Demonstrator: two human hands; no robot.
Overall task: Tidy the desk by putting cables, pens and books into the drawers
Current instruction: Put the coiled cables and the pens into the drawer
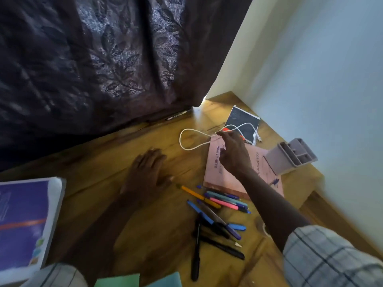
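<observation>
1. At the far left we see a thick purple book (24,220) lying on the wooden desk (103,162), close to its near edge.
2. The left hand (149,172) rests flat on the bare wood. Its fingers are straight and relaxed and grasp nothing.
3. To its right a white cable (192,139) forms a loop on the desk. Its far end trails over a dark booklet (242,119) near the corner.
4. We count a loose scatter of pens (219,214), blue, black, pink, yellow and purple, lying on the desk between the two forearms, just in front of a pink record book (217,175).
5. The right hand (234,152) reaches over the pink record book and pinches the white cable between its fingertips, where the strands cross.
6. Furthest right, a grey pen holder (290,156) lies tipped on its side, just beside the pink record book.
</observation>
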